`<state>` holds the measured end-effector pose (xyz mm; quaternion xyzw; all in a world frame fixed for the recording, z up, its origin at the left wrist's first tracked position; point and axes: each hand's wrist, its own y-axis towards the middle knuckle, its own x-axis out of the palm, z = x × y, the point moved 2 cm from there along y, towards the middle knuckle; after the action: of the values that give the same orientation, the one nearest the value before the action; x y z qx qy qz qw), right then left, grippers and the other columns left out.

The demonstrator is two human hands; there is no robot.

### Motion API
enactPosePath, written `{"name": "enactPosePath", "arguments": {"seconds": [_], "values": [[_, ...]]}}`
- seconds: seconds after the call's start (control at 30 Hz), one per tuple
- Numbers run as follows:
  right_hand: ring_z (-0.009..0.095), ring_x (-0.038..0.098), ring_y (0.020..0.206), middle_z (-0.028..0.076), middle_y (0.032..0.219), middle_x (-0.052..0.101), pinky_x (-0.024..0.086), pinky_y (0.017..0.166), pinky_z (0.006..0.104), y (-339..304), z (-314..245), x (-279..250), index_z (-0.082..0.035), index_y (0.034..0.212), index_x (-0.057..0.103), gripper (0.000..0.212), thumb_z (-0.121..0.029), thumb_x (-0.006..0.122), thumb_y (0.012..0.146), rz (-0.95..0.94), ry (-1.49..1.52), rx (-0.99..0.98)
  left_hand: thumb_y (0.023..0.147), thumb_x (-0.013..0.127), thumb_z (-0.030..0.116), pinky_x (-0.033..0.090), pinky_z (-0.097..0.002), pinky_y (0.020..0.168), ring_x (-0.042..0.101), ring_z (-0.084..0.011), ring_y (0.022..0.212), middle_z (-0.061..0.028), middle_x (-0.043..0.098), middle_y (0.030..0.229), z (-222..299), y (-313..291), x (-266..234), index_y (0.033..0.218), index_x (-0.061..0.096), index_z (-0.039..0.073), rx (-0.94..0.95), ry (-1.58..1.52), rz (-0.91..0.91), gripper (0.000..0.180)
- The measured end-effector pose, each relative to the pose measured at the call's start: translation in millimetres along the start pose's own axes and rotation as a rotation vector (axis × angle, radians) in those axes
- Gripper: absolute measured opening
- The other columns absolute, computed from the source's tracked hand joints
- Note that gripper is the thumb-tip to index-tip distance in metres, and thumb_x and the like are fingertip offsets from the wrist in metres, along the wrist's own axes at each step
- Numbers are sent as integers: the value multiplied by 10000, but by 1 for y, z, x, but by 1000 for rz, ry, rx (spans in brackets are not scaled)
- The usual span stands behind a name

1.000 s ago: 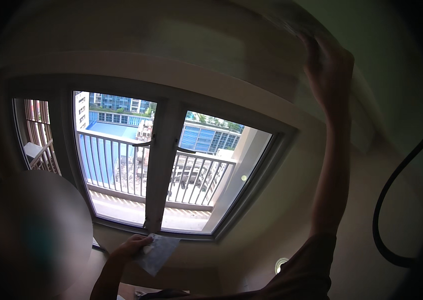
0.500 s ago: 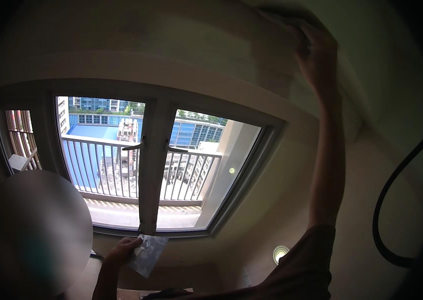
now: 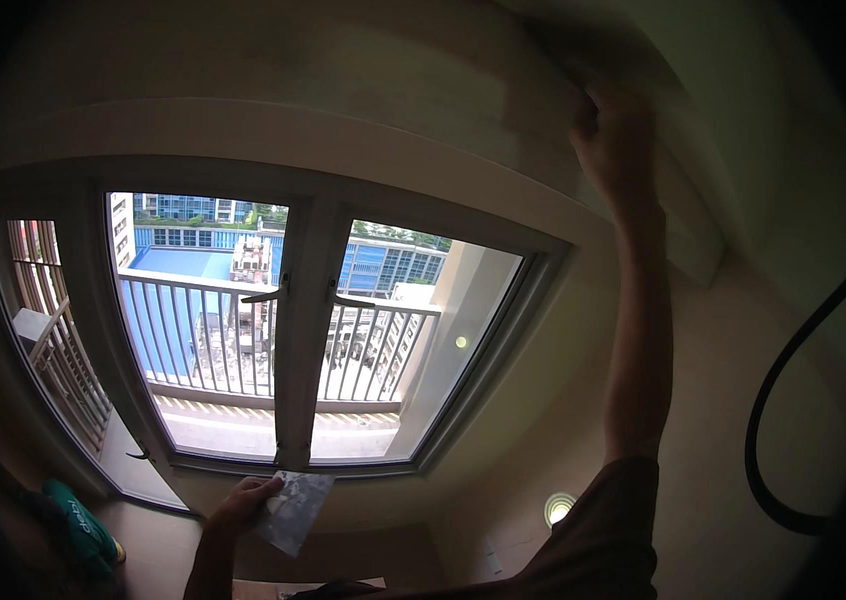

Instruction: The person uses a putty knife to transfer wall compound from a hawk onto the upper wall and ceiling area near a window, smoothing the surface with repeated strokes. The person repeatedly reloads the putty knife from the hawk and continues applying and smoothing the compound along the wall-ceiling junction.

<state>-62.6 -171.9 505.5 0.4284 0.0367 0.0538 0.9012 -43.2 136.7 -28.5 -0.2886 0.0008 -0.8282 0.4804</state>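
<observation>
My left hand is low, below the window, with thumb and fingers closed on the edge of a thin grey rectangular sheet. Whitish patches show on its face. High at the upper right, my right hand is raised against the upper wall, close to the ceiling edge. Its fingers are curled, and a dark, blurred shape lies just beyond them. What that hand grips cannot be made out. Darker, uneven patches mark the wall surface beside it.
A window with dark frames and handles fills the middle left, with balcony railings beyond. A black hose or cable curves at the right. Low down is a round light. A teal item with white print is at the lower left.
My right hand has shifted slightly left and down along the upper wall. My left hand and the sheet barely moved. The large blurred round shape at lower left is gone, revealing the teal item.
</observation>
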Motion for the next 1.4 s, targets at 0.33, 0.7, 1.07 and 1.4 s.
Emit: {"name": "enactPosePath", "arguments": {"seconds": [0.33,0.7,1.07,1.4], "values": [[311,617,655,146,806,656,465,568,353,-26,-30,-6,-40,1021,652,239,25,546,818,7,192,-1,918,553,261,505,-256,576,621,-127,643,-77,648,783,-1,-12,4,934,619,-55,11,10,40,323],[354,596,671,176,756,623,468,600,405,34,-8,-4,-18,955,646,172,-27,560,807,84,-56,-97,926,541,247,501,-249,575,618,-115,635,-71,650,790,1,-18,-10,927,616,-61,58,-67,12,317],[339,605,663,177,762,619,481,611,391,18,-21,16,-37,1028,638,277,19,553,771,54,-106,26,915,558,264,499,-245,595,618,-121,663,-79,654,809,4,-11,-31,946,621,-65,60,-22,33,336],[276,638,763,114,945,652,525,653,369,-2,-33,34,-79,1103,610,482,55,622,640,35,-94,66,912,558,280,490,-245,583,610,-116,633,-75,652,792,5,1,-29,924,627,-53,11,-25,48,340]]}}
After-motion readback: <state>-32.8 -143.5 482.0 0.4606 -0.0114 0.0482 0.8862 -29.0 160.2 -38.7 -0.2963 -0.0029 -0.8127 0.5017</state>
